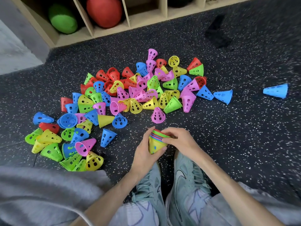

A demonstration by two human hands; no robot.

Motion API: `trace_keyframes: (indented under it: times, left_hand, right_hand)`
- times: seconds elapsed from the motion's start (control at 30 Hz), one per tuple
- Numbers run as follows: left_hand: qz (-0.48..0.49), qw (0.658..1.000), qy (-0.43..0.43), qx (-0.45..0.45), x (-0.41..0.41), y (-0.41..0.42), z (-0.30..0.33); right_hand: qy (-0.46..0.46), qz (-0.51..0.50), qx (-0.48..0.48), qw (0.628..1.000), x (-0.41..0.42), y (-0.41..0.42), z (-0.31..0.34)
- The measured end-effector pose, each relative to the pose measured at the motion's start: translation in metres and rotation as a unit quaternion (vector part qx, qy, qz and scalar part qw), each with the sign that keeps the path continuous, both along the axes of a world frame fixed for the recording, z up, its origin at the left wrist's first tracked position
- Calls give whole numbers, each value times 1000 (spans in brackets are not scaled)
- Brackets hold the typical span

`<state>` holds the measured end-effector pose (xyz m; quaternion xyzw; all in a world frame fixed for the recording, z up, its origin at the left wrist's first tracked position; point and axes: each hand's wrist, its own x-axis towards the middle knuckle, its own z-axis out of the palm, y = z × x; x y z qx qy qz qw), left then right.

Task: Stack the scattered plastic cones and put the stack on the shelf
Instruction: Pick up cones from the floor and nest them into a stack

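I've got both hands on the stack (157, 142), wide rims up and tilted away, yellow cone outermost. Left hand (146, 154) wraps its body from the left, thumb across the front. Right hand (179, 141) pinches the rims from the right. Just beyond the grip stands a lone pink cone (158, 115). The pile (130, 93) sprawls beyond and left. One blue cone (276, 91) lies far right. Shelf (146, 23) well beyond, shoes (184, 185) below my wrists.
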<state>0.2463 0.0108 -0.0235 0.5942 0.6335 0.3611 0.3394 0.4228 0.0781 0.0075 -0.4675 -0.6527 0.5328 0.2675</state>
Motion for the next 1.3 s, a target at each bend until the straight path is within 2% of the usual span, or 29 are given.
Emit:
trace_keyframes:
  times: [0.1, 0.27, 0.4, 0.53, 0.67, 0.83, 0.97, 1.13, 1.3]
  left_hand:
    - [30, 999, -31, -3, 12, 0, -14]
    - [63, 996, -64, -16, 12, -1, -32]
    - [47, 995, -67, -51, 14, 3, -38]
    - [51, 993, -81, -71, 15, 6, -43]
    - [58, 993, -73, -75, 16, 6, -42]
    - [69, 990, -83, -91, 15, 6, -43]
    - [76, 991, -66, -92, 16, 7, -44]
    - [81, 991, -47, -93, 16, 7, -43]
    - [62, 994, -28, -85, 16, 7, -36]
  right_hand:
    - [33, -23, -15, 999, 9, 12, 1]
    - [5, -126, 38, 991, 36, 55, -7]
    - [-72, -164, 44, 983, 54, 100, -20]
    - [-174, -137, 77, 972, 59, 140, -34]
    - [-223, -110, 57, 967, 54, 165, -47]
    - [-283, -184, 105, 936, 50, 165, -61]
    - [-221, -221, 100, 944, 52, 147, -64]
    - [-117, -271, 103, 950, 47, 107, -38]
    - [-25, -218, 104, 970, 24, 57, -13]
